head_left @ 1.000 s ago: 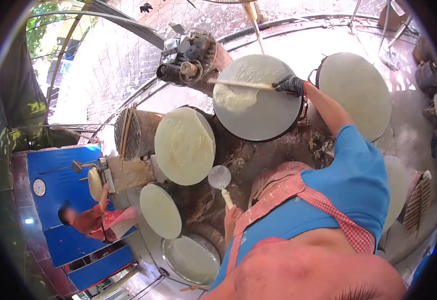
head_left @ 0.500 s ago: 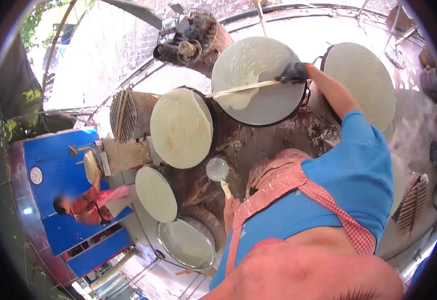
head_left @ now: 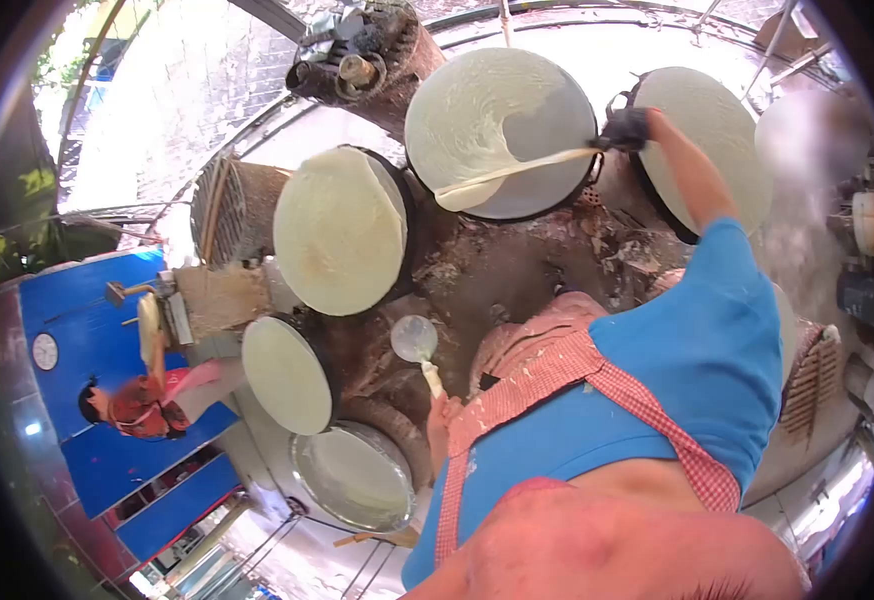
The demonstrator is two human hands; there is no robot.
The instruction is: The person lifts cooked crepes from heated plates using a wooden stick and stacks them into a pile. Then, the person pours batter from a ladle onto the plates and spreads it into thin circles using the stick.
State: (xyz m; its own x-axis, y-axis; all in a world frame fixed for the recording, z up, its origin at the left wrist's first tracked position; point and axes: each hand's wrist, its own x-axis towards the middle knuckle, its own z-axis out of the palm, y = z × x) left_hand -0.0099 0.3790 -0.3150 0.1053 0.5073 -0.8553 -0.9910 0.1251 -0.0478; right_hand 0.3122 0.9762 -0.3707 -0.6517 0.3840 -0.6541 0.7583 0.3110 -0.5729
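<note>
The gloved right hand (head_left: 625, 129) grips a long spreader (head_left: 517, 169) laid across a battered griddle (head_left: 500, 130); the left hand (head_left: 444, 415) clasps a ladle (head_left: 415, 342).

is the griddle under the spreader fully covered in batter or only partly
Only partly. Pale batter covers the left and top of the griddle; a bare grey patch remains at the right and lower edge, beside the spreader in the gloved right hand.

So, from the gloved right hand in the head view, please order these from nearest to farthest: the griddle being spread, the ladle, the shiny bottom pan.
From the right hand:
1. Griddle being spread, just beside it.
2. Ladle, lower centre, held by the left hand.
3. Shiny bottom pan, lowest, left of the apron.
</note>
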